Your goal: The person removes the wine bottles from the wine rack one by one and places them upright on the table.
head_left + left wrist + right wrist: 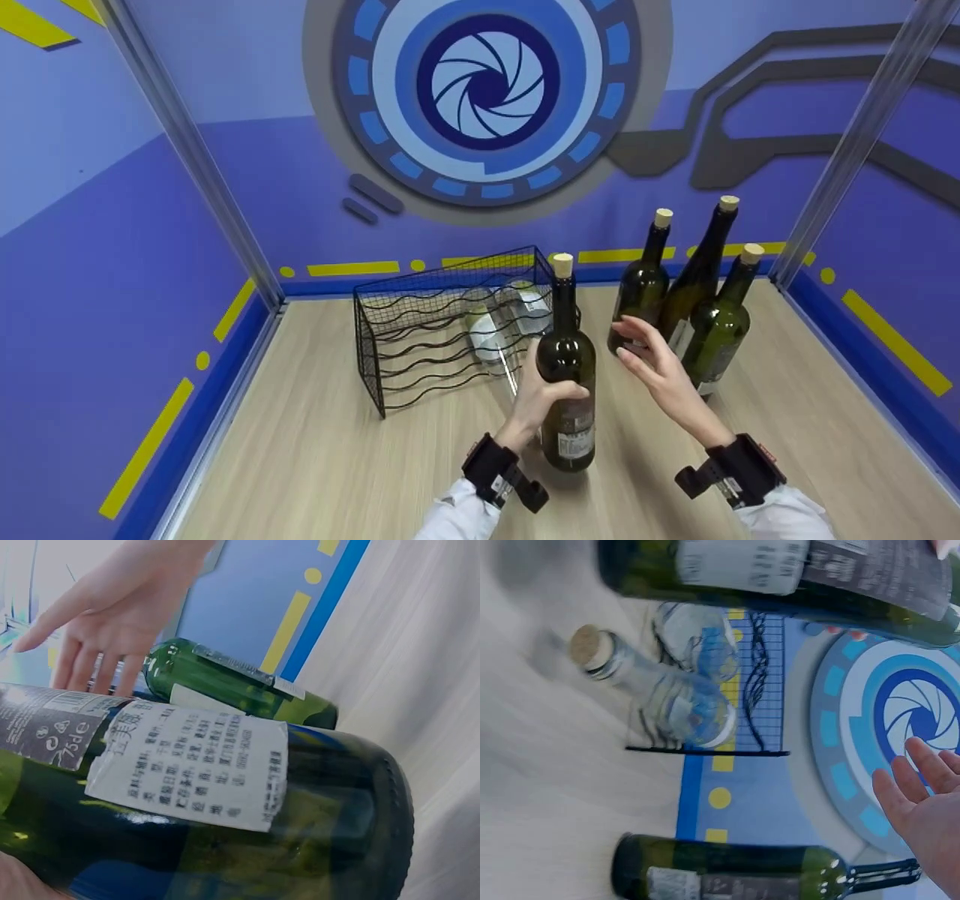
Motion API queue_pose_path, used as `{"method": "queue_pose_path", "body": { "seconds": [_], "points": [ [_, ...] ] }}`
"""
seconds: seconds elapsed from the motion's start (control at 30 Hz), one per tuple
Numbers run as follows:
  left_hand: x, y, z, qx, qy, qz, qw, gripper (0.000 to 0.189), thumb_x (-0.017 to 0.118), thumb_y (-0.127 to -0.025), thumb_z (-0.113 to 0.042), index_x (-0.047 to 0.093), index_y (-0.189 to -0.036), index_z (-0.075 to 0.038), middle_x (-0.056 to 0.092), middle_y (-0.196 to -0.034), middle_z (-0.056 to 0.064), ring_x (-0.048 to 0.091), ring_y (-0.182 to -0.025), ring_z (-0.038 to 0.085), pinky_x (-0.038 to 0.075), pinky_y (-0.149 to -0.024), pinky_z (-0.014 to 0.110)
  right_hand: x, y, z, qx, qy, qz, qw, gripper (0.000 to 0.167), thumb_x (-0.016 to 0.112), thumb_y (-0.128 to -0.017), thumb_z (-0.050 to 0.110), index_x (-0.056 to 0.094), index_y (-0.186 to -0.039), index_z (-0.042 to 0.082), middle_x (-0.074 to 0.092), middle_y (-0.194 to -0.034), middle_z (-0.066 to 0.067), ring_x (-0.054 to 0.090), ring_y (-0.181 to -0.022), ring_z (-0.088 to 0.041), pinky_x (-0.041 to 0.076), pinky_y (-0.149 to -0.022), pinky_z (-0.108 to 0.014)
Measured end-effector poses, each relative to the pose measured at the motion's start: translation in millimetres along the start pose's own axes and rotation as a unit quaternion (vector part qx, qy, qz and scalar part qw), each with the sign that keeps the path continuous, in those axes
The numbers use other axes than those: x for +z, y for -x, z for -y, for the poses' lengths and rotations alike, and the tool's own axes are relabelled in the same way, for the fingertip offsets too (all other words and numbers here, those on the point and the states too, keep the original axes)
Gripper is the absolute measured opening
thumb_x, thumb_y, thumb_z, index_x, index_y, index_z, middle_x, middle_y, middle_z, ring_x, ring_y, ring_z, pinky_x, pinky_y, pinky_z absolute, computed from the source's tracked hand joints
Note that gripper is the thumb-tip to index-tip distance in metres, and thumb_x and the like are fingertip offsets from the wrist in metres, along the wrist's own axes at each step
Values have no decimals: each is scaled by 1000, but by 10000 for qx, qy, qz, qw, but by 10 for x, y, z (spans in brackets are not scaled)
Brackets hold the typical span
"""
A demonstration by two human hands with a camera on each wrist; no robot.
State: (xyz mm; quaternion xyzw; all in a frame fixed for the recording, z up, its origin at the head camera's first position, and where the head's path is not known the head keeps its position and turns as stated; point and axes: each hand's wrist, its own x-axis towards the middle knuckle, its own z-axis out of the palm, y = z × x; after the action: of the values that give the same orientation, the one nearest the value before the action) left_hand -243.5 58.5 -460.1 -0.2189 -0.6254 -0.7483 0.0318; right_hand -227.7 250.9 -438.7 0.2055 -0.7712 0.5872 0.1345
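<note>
Corked dark bottle: one, near-upright

Your left hand is gripping it, fingers wrapped round; the wire rack is standing leftward beyond, toward the back edge of the bench. Your right hand, fingers relaxed and empty, is hovering nearer three standing bottles, back right corner.

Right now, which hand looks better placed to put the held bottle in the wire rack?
Probably the left hand: it grips the bottle and is nearer the wire rack. The right hand looks empty and is farther over, by the three standing bottles.
</note>
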Motion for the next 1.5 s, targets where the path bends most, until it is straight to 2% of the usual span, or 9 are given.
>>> {"method": "queue_pose_path", "body": {
  "seconds": [0.13,0.3,0.47,0.67,0.83,1.03,1.27,1.4,1.5],
  "points": [
    [23,26,95,-63,-27,-38,10000,56,70,-54,-3,48,-105,-8,60,-96,2,55,-87,19,41,-79,38,19,-104,57,-195,-230,123,9995,45,43,-91,-6,28,-133,-10,38,-128,-29,34,-117,-41,37,-88,-22],
    [25,36,342,-202,-184,-138,9995,59,73,-52,-9,49,-105,-11,61,-96,0,55,-86,19,43,-76,37,46,-233,67,-430,-906,181,9948,37,30,-98,1,29,-133,-9,39,-127,-29,36,-117,-36,36,-92,-35],
    [28,62,428,-202,-241,-183,9993,61,74,-51,-15,50,-107,-14,60,-98,0,54,-89,18,42,-78,37,104,-330,120,-329,-2134,308,9759,43,21,-101,19,29,-132,-10,38,-127,-31,36,-118,-36,29,-95,-49],
    [46,96,433,-375,-146,-135,9991,65,74,-51,-17,49,-111,-16,59,-100,1,55,-90,19,41,-79,39,202,-417,229,-3,-2768,333,9604,49,22,-101,24,26,-132,-13,43,-126,-24,39,-116,-33,34,-93,-44],
    [94,130,413,-626,-287,-164,9975,68,75,-49,-20,49,-113,-20,59,-100,-3,54,-90,15,40,-81,37,283,-475,260,183,-2920,428,9553,47,30,-100,26,30,-133,-9,46,-125,-19,41,-115,-31,33,-93,-45],
    [149,169,409,-622,-221,-1,9978,76,76,-51,-17,46,-121,-18,57,-105,-4,53,-94,14,39,-84,34,378,-549,301,353,-3046,536,9503,44,42,-97,23,34,-131,-4,44,-123,-28,35,-114,-46,31,-93,-50],
    [152,161,417,-679,-353,65,9970,78,76,-51,-10,44,-122,-11,56,-103,-4,52,-93,15,40,-83,33,392,-572,286,709,-2350,609,9675,43,49,-94,13,35,-129,-8,51,-114,-26,46,-105,-41,38,-88,-47],
    [149,172,421,-715,-399,155,9965,81,76,-52,-13,42,-125,-12,56,-104,-5,53,-93,14,40,-82,32,393,-572,264,861,-2286,547,9682,38,52,-92,12,41,-120,-10,57,-104,-26,55,-96,-35,42,-83,-47],
    [156,182,415,-757,-271,232,9965,83,76,-52,-15,41,-127,-14,56,-107,-5,53,-94,14,41,-82,33,401,-572,244,980,-2338,337,9667,29,55,-91,14,48,-108,-8,60,-91,-22,59,-84,-31,45,-78,-46]
  ]
}}
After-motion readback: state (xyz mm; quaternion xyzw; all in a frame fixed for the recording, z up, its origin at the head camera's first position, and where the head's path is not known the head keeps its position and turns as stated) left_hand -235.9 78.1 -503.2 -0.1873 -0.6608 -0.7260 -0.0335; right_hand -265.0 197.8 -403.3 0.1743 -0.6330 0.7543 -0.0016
